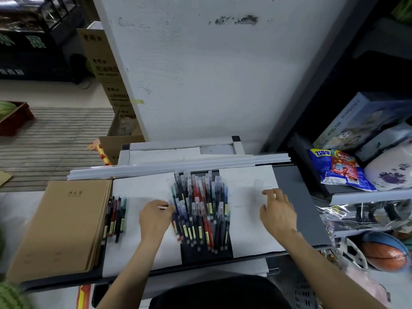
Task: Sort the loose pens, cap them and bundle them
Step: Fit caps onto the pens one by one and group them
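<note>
Red, blue, black and green pens [200, 210], clear-capped and yellow-labelled, are lying piled between the grips. The left grip [156, 216] is curling at the pile's edge, its hold too blurred to tell. The right grip [278, 211] is hovering, fingers spread.

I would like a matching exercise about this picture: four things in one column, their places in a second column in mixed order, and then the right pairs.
Things
1. notebooks
2. pen pile
3. pen row
4. basketball

Places
A. middle of the table
B. off the table, at the lower right
C. left end of the table
D. right beside the notebooks, on their right

Pairs: 1-C, 2-A, 3-D, 4-B
</note>
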Motion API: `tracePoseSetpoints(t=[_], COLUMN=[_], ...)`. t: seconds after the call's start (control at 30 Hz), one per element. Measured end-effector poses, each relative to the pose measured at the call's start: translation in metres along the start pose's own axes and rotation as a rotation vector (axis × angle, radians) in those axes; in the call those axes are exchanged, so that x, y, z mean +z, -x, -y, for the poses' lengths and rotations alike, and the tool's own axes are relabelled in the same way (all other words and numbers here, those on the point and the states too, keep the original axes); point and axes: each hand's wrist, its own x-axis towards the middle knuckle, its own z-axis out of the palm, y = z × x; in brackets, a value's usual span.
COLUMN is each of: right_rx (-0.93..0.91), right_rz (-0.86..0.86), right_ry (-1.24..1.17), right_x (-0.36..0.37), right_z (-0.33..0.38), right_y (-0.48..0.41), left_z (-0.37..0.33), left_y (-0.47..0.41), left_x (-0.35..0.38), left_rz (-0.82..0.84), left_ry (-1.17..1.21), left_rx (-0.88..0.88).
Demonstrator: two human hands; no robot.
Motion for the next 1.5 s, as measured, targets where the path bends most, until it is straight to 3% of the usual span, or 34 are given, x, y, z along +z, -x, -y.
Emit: tracePoseSetpoints(t=[0.1,0.4,0.67,0.97,1.03,1.2,1.33,1.5], right_rx=[0.015,0.061,0.004,0.096,0.114,0.318,0.47,0.529], right_rz=[0.033,0.096,0.042,-0.099,-0.064,0.176,0.371,0.523], right_ry=[0.084,-0.003,-0.098,-0.522,-0.643,-1.176,-1.51,-1.67], right_x=[-0.002,0.0,-0.001,-0.012,-0.017,-0.027,-0.037,-0.045], right_z=[-0.016,-0.03,-0.04,0.004,0.018,0.049,0.062,0.082], right_y=[-0.012,-0.019,-0.019,-0.009,-0.002,0.013,0.02,0.032], left_z=[0.001,0.014,0.053,0.051,0.049,0.03,-0.011,-0.059], left_y=[-0.002,0.01,0.0,-0.019,-0.021,-0.012,0.024,0.087], left_x=[0.004,-0.007,-0.071,-0.078,-0.075,-0.071,-0.06,-0.034], left_rz=[-0.001,0.013,-0.168,-0.139,-0.128,-0.064,0.059,0.401], left_ry=[-0.029,-0.166,-0.451,-0.635,-0.641,-0.5,-0.391,0.122], left_rx=[0.002,0.143,0.161,0.098,0.082,0.086,0.243,0.301])
